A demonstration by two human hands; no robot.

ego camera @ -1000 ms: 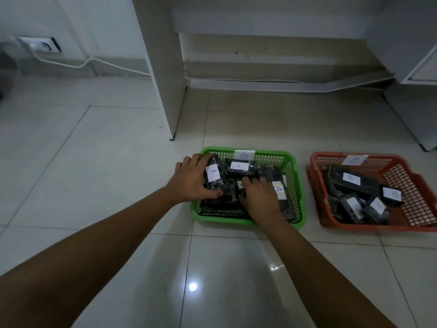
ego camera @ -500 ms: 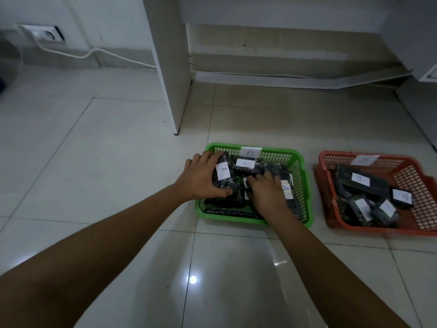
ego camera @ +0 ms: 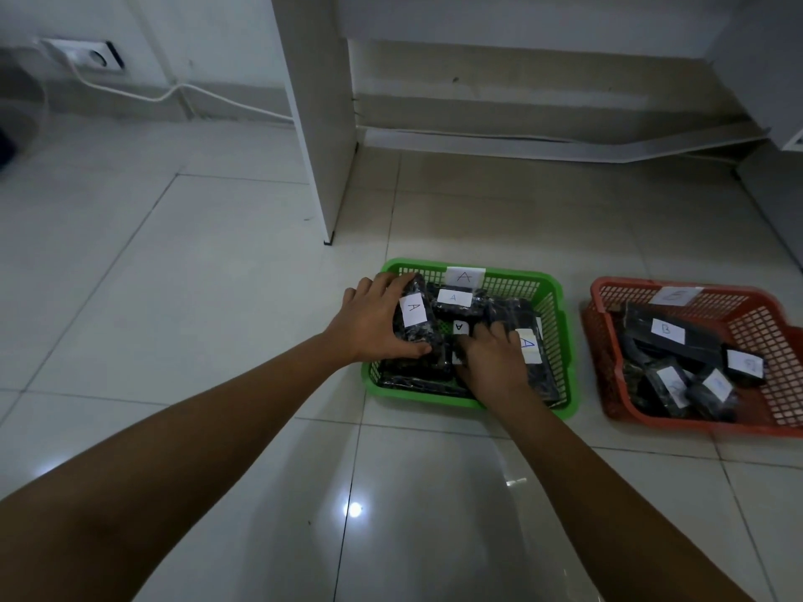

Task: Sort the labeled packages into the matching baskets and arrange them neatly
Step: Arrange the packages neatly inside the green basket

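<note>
**Hands at work in the green basket**

Packages wrapped in dark plastic fill the green basket (ego camera: 558,341), which sits on the tiled floor (ego camera: 174,297) and carries a paper tag marked A (ego camera: 464,276) on its far wall. The left hand (ego camera: 373,325) grasps a package with a white A label (ego camera: 415,323) at the basket's 9 o'clock side, fingers curled over its far end and thumb against its near end. The right hand (ego camera: 491,362) lies palm-down over the packages near the centre, fingers bent onto them; whether it grips one or only presses cannot be told. Another A-labelled package (ego camera: 454,299) lies toward 12 o'clock, and a long one with a large A label (ego camera: 532,349) runs along the 3 o'clock wall.

Well apart, at 3 o'clock from the green basket, a red basket (ego camera: 782,341) holds several dark packages in a loose heap, one labelled B (ego camera: 667,332). A white furniture panel (ego camera: 321,123) stands at 12 o'clock.
</note>
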